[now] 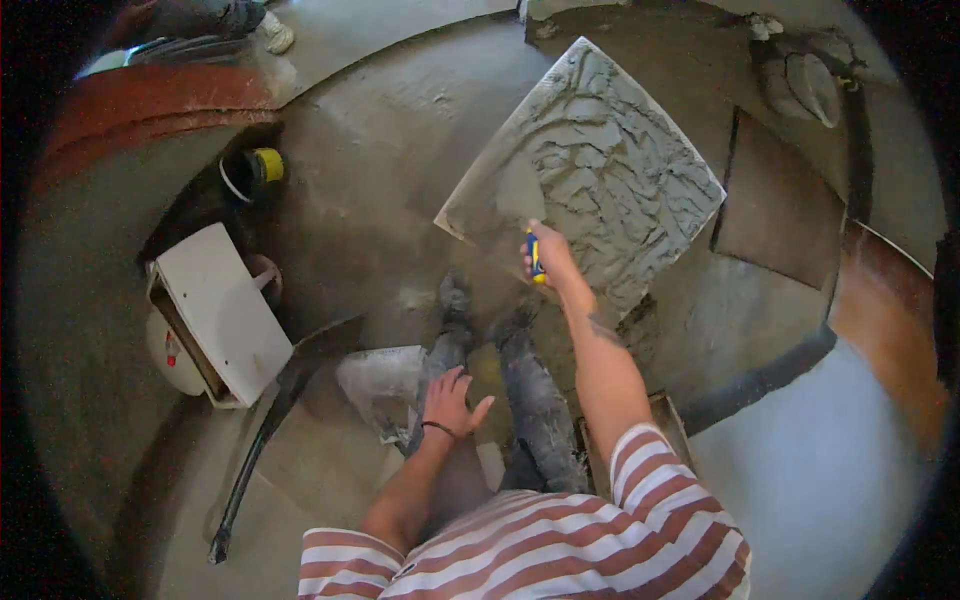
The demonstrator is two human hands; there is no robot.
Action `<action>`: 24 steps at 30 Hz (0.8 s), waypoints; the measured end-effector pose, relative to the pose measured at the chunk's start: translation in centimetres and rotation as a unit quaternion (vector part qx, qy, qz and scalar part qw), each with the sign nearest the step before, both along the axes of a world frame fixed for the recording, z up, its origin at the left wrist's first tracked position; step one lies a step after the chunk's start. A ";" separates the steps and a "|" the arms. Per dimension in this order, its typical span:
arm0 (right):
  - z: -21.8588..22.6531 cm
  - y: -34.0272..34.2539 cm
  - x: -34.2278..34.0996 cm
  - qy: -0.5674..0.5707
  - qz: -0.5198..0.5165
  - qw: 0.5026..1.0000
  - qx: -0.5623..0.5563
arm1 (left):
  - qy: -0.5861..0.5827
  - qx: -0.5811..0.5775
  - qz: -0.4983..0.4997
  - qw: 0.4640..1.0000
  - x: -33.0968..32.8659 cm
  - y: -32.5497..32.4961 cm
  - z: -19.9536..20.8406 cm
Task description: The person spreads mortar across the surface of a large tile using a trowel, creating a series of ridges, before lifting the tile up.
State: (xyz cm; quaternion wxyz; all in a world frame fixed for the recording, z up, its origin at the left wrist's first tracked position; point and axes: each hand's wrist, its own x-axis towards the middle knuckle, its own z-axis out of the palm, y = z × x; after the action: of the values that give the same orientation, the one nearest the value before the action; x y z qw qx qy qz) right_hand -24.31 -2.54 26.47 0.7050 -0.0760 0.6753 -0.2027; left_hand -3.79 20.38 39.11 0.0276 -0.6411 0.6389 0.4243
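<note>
A square slab (468, 214) lies cornerwise on the floor (365, 200), far and right of centre — wet grey mortar (625, 190) ridged across it, thinner at the left corner, pale rims showing. The right hand (548, 252) is wrapped round a trowel (520, 190); the left hand (450, 405), holding nothing, spreads its fingers by the left leg (450, 345). Floor stretches left toward a white box (225, 310) — a brown panel (775, 205) lies near the right corner.

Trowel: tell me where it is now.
In the head view, the trowel is just right of centre, gripped in the right hand, its blade over the left part of the tile spread with mortar.
</note>
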 end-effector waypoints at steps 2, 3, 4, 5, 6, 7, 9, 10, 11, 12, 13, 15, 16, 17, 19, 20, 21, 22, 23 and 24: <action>0.3 0.7 1.0 -0.025 0.063 0.996 -0.054 | 0.003 0.015 0.003 1.000 -0.3 -0.3 0.4; -0.7 2.0 -0.5 -0.014 0.060 0.996 -0.060 | 0.012 0.032 0.002 0.999 -0.9 -0.8 0.3; 1.0 2.9 1.6 -0.042 0.044 0.998 -0.001 | -0.003 0.036 0.008 0.999 0.2 -0.1 0.8; 2.3 3.2 2.2 -0.059 0.026 0.996 0.054 | -0.013 0.043 0.001 0.999 0.5 -0.1 0.8; 3.1 3.5 2.7 -0.063 0.029 0.996 0.053 | -0.023 0.050 -0.006 0.998 0.9 0.1 0.8; 3.7 3.9 2.3 -0.055 -0.015 0.997 0.058 | -0.021 0.049 -0.005 0.999 0.8 0.0 0.7; 3.0 3.8 2.2 -0.047 -0.058 0.995 0.063 | -0.020 0.042 -0.013 0.999 0.7 0.1 0.6; 1.5 3.4 1.4 -0.059 -0.105 0.991 0.066 | -0.012 0.040 -0.016 0.999 0.2 -0.1 0.5; 1.1 3.0 1.8 -0.079 -0.149 0.983 0.071 | -0.007 0.042 -0.012 0.999 0.2 0.0 0.5; 1.0 3.3 2.4 -0.078 -0.150 0.983 0.071 | -0.002 0.044 -0.008 0.999 0.3 0.0 0.4; 2.0 3.6 4.5 -0.049 -0.089 0.992 0.078 | -0.006 0.048 -0.010 0.999 0.9 0.6 0.5; 2.5 4.2 5.3 -0.015 -0.032 0.996 0.079 | -0.007 0.050 -0.015 0.999 1.3 0.4 0.4; 2.5 4.9 5.2 -0.035 0.007 0.998 0.060 | -0.007 0.049 -0.019 0.999 1.5 0.4 0.4; 2.4 5.5 5.0 -0.055 0.047 0.997 0.041 | -0.015 0.054 -0.021 0.998 1.6 0.3 0.5; 3.2 6.2 4.6 -0.048 -0.007 0.997 0.052 | -0.025 0.061 -0.025 0.998 2.0 0.5 0.5; 3.8 6.3 4.6 -0.042 -0.058 0.995 0.066 | -0.015 0.053 -0.016 0.998 2.1 0.8 0.4; 3.3 5.9 5.1 -0.043 -0.059 0.995 0.067 | -0.005 0.046 -0.006 0.999 2.3 1.0 0.3; 2.7 5.8 5.0 -0.056 -0.067 0.992 0.088 | 0.001 0.049 -0.011 0.999 2.0 1.2 0.5; 1.6 5.8 4.9 -0.072 -0.076 0.989 0.106 | 0.006 0.028 -0.026 0.999 2.0 0.7 0.1; 1.2 6.6 4.7 -0.069 -0.081 0.989 0.105 | 0.011 0.006 -0.042 0.999 1.9 0.3 0.0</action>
State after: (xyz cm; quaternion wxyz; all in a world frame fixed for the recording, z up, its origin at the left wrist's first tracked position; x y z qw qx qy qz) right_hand -19.65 4.10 27.65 0.7353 0.0673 0.6464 -0.1923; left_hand -1.91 20.67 39.12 0.0421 -0.6091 0.6628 0.4335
